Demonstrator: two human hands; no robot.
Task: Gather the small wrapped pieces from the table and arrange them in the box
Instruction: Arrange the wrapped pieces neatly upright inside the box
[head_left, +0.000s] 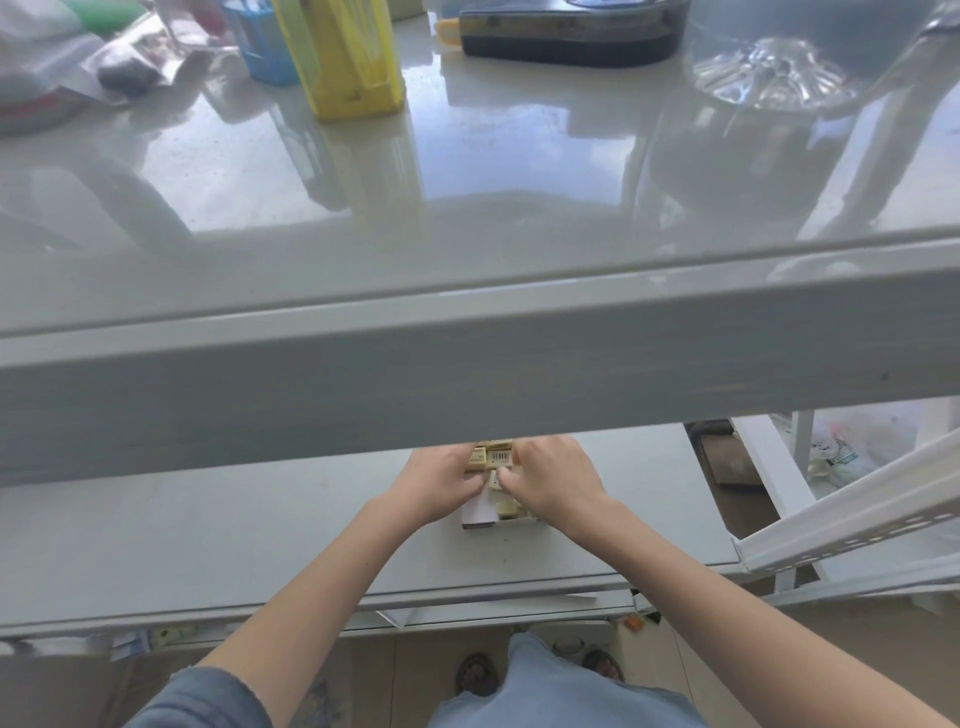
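Note:
A small white box sits on the lower grey shelf, mostly covered by both hands. Several small tan wrapped pieces lie in and beyond it, one showing a barcode; another piece rests near the box's front. My left hand rests on the box's left side, fingers curled toward the pieces. My right hand covers the right side, its fingertips pinching a piece at the middle. The far end of the box is hidden under the upper table's edge.
The upper glossy table overhangs the shelf, and its thick front edge blocks the view. On it stand a yellow container, a blue box, a dark tray and a glass dish. A white perforated rail sits at the right.

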